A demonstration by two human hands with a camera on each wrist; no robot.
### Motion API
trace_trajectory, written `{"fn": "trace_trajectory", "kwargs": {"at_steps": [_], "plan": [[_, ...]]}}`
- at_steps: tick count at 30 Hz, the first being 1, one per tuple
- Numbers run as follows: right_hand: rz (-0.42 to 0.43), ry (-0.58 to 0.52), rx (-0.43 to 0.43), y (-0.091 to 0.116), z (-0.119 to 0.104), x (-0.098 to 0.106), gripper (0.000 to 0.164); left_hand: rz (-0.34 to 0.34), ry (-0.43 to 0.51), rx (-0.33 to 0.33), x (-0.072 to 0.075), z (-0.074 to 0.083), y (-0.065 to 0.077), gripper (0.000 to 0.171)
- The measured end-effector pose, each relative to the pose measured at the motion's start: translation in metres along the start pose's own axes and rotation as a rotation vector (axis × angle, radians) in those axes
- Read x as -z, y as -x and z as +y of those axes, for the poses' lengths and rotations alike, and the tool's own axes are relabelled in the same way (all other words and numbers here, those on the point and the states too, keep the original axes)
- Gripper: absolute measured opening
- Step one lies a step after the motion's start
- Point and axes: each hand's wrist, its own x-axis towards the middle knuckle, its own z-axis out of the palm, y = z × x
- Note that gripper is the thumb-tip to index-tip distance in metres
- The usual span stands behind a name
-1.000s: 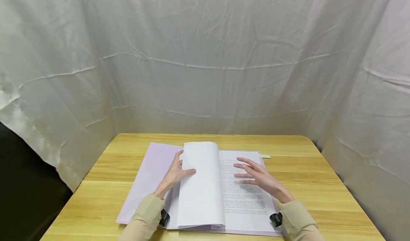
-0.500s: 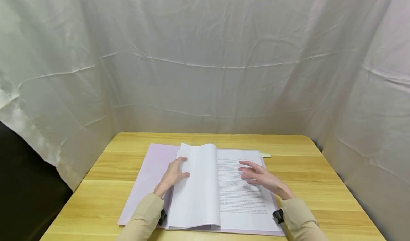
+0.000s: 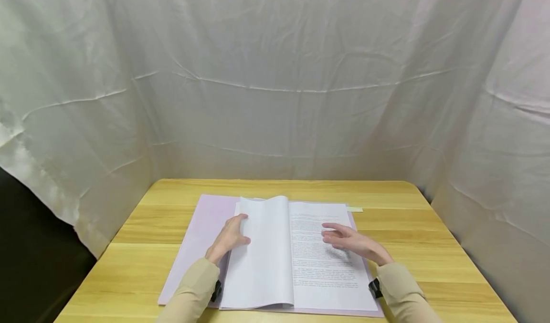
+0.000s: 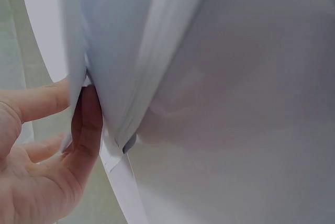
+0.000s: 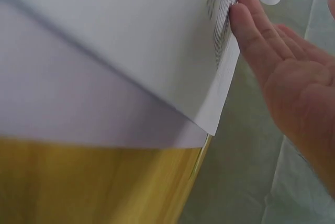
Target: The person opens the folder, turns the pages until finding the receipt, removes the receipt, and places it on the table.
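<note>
A lilac folder (image 3: 210,218) lies spread on the table, holding a stack of white paper. My left hand (image 3: 229,234) is at the left edge of the turned sheets (image 3: 264,256), which curve up from the spine with their blank side showing. In the left wrist view the thumb (image 4: 39,101) is on one side of the paper and the fingers (image 4: 89,130) are on the other, gripping its edge. Over the printed page (image 3: 318,275) on the right is my right hand (image 3: 354,242), fingers loosely extended and holding nothing; the right wrist view shows its fingertips (image 5: 241,20) close to the text.
A pale tab (image 3: 355,209) sticks out past the folder's upper right edge. Beneath everything is a wooden table (image 3: 412,246), enclosed by a light grey curtain (image 3: 275,113) behind and at both sides. Each wrist carries a small black device (image 3: 375,288).
My left hand has moved slightly left and down, and the turned sheets have settled lower and further left. The right hand's fingers have drawn closer together, and the hand has shifted slightly.
</note>
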Motion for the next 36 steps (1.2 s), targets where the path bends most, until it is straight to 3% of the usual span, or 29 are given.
{"fn": "trace_trajectory", "kwargs": {"at_steps": [7, 12, 20, 23, 27, 32, 36], "plan": [[-0.031, -0.004, -0.005, -0.001, 0.001, -0.001, 0.069, 0.004, -0.081, 0.004, -0.003, -0.001, 0.001, 0.077], [-0.027, -0.004, -0.005, 0.000, 0.000, 0.001, 0.070, 0.037, -0.195, -0.026, -0.003, 0.002, 0.001, 0.072], [-0.020, 0.002, 0.012, -0.001, 0.001, 0.003, 0.069, -0.114, -0.157, -0.070, -0.003, 0.004, 0.000, 0.065], [-0.009, -0.004, 0.033, -0.003, 0.000, 0.004, 0.068, -0.145, -0.153, -0.107, -0.003, 0.003, 0.000, 0.063], [0.015, 0.030, 0.104, -0.006, 0.000, 0.012, 0.062, -0.163, -0.114, -0.105, -0.003, 0.002, 0.000, 0.062], [0.156, 0.189, 0.188, -0.014, -0.001, 0.028, 0.052, -0.175, -0.090, -0.087, -0.002, 0.001, -0.001, 0.062], [0.338, 0.356, 0.170, -0.023, 0.001, 0.042, 0.050, -0.182, -0.083, -0.088, -0.002, 0.001, -0.001, 0.063]]}}
